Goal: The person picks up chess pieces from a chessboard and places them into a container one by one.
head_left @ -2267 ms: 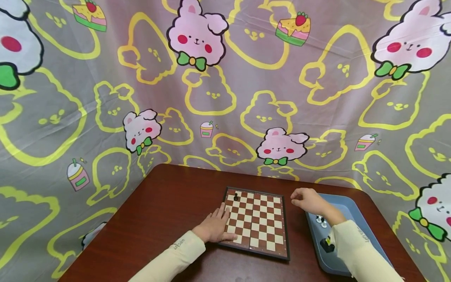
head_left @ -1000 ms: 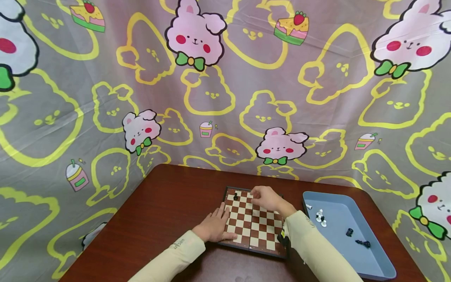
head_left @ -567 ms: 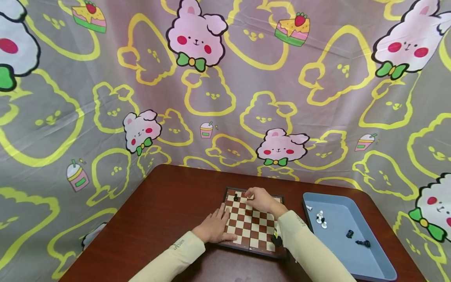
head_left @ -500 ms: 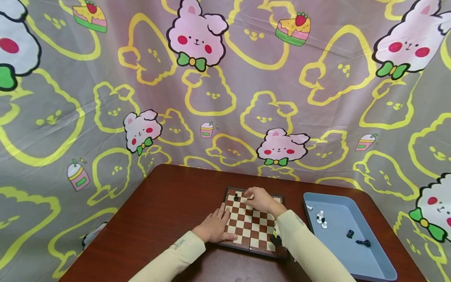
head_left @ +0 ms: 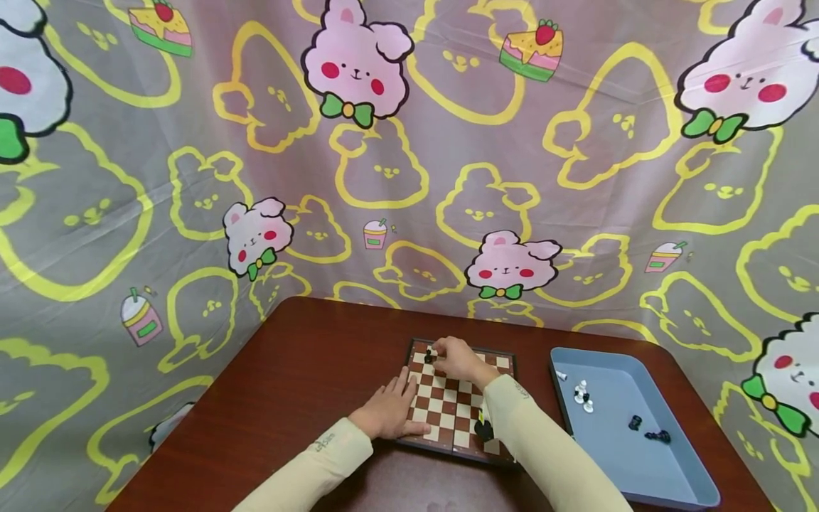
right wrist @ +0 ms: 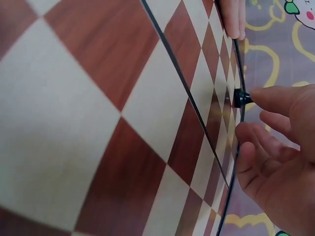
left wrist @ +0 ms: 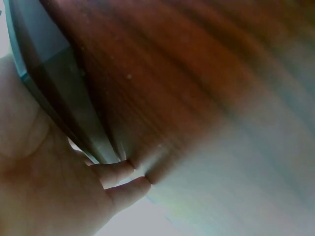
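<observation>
My left hand (head_left: 386,412) lies flat with spread fingers across the near left edge of a brown-and-cream chessboard (head_left: 441,421). The left wrist view has that hand's palm (left wrist: 39,191) against the board's dark side. On a far left square stands a small black chess piece (head_left: 428,357), upright. My right hand (head_left: 457,359) has reached over the board to this piece from the right. In the right wrist view one digit meets or overlaps the top of the black piece (right wrist: 239,98); the other fingers are bent beside it, and no grip around it shows.
To the board's right a blue-grey tray (head_left: 630,473) holds white chess pieces (head_left: 582,395) and two lying black ones (head_left: 657,436). The brown table (head_left: 288,370) is backed by a patterned curtain (head_left: 397,178).
From beside the tray, my right hand has moved left across the board to the black chess piece. My left hand stays where it was on the board's edge.
</observation>
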`<state>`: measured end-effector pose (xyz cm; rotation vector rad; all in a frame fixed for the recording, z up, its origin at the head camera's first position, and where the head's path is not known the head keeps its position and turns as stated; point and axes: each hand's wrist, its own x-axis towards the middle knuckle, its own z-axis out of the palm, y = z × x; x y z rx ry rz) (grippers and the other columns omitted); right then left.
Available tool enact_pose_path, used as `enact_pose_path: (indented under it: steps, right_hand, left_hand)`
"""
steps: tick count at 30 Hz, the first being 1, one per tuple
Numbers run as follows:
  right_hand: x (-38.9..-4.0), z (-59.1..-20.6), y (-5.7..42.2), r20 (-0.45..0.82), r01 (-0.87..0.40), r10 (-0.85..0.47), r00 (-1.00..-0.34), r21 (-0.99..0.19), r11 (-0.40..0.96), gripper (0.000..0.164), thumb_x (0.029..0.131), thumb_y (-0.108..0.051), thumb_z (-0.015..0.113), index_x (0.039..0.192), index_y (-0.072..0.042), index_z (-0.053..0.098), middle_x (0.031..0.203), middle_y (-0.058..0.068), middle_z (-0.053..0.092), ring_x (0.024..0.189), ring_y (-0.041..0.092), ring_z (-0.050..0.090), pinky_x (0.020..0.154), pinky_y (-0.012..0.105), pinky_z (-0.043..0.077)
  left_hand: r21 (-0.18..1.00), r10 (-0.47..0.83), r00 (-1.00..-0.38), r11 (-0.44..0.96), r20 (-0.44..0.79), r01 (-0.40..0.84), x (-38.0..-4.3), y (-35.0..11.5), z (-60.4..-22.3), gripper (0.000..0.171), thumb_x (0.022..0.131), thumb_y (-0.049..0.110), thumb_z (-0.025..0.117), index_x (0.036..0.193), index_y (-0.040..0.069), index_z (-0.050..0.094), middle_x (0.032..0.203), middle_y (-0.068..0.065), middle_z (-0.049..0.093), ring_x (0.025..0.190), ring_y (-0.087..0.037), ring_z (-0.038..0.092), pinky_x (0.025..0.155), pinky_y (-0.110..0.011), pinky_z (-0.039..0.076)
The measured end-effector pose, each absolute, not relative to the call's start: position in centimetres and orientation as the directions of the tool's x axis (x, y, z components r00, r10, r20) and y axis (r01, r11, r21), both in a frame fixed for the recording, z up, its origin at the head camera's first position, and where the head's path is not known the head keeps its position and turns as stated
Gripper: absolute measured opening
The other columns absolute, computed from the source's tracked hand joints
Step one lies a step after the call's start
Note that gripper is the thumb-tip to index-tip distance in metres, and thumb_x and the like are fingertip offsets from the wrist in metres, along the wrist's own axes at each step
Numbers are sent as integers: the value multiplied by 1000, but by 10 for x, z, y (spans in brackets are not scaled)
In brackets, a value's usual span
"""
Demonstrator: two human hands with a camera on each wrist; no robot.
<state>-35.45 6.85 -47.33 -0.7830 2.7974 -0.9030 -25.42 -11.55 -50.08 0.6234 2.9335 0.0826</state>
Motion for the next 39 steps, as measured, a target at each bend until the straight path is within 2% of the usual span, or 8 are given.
enact_pose_path:
  steps: [14, 25, 34, 39]
  right_hand:
    - [-367, -481, 63, 25, -426, -493, -870, -543, 724, 31, 89, -15, 68, 118, -5, 61, 106, 10, 59, 97, 25, 58, 79, 39, 49]
    - [-370, -482, 57, 53, -477, -522, -851, -491, 729, 36, 87, -14, 69, 119, 1, 61, 102, 12, 58, 95, 28, 58, 81, 42, 48]
    - [-371, -485, 54, 44, -478, -521, -852, -470, 742, 30, 89, -14, 67, 116, -2, 63, 97, 9, 58, 87, 23, 57, 75, 40, 48]
    - [-370, -485, 53, 34, -476, -519, -854, -455, 753, 23, 91, -14, 64, 113, -5, 65, 97, 7, 58, 89, 23, 57, 76, 40, 48]
  left_hand:
    - [78, 404, -904, 915, -137, 397, -258, -114, -501, 101, 82, 75, 42, 150, 3, 22, 155, -21, 11, 135, -34, 31, 101, -48, 35]
    - [78, 411, -901, 911, -139, 404, -259, -115, -500, 99, 83, 73, 43, 150, 2, 22, 154, -22, 11, 135, -35, 31, 102, -49, 34]
    - [62, 408, -902, 913, -138, 404, -258, -114, -502, 100, 83, 74, 43, 150, 3, 21, 154, -22, 11, 135, -34, 31, 101, -48, 35]
    - [64, 409, -903, 912, -132, 404, -258, -113, -502, 100, 83, 73, 44, 150, 2, 22, 154, -22, 12, 134, -35, 31, 101, -49, 35]
